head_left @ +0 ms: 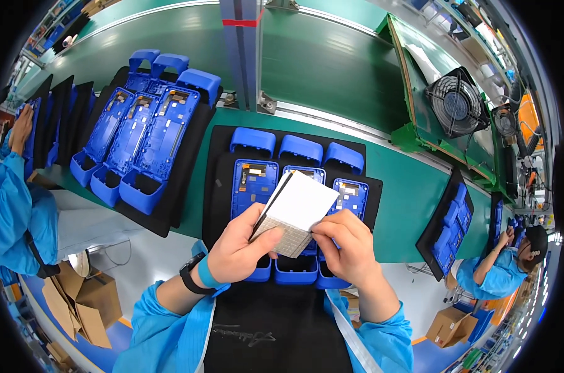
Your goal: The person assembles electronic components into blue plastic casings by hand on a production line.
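Head camera: a left hand (241,239) has its grip pinching a gridded sheet (295,210) above the black mat (219,186); the right hand's (347,242) grip pinches the sheet's edge; blue housings (255,193) lie on the mat, green tabletop (401,217) beyond it.

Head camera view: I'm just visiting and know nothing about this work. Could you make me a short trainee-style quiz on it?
1. Multiple choice: which hand grips the left edge of the gridded sheet? a) left b) right
2. True or false: the black watch is worn on the right wrist.
3. Fill in: the plastic housings on the central black mat are coloured ____.

Key: 1. a, the left hand. 2. False; the black watch is on the left wrist. 3. Blue.
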Demonstrator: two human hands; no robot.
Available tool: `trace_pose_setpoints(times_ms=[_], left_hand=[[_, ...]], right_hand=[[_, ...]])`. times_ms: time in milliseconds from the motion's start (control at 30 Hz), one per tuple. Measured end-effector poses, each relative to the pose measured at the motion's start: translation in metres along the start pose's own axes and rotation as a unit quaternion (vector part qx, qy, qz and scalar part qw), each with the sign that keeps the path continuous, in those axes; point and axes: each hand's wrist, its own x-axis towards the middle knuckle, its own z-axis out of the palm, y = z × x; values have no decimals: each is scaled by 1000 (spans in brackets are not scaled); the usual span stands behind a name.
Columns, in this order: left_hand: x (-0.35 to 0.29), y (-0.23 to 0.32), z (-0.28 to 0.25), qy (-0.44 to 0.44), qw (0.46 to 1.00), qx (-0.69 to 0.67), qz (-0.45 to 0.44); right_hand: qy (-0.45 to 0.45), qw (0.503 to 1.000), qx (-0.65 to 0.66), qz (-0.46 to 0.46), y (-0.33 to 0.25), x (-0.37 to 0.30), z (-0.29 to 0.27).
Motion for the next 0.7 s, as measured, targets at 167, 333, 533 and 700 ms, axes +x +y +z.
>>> trace_pose_setpoints(times_ms=[167,333,533,700], left_hand=[[-2,0,-4,15,1000,-15,-3],[0,0,-6,18,1000,-21,13],[5,-5,-8,120,946,260,149],[-4,6,-14,164,937,253,175]], right_hand=[[-15,1000,7,23,3,5,8],[-27,999,12,17,7,7,13],[26,998,25,54,-10,13,8],[16,999,-25,45,-5,27,12]])
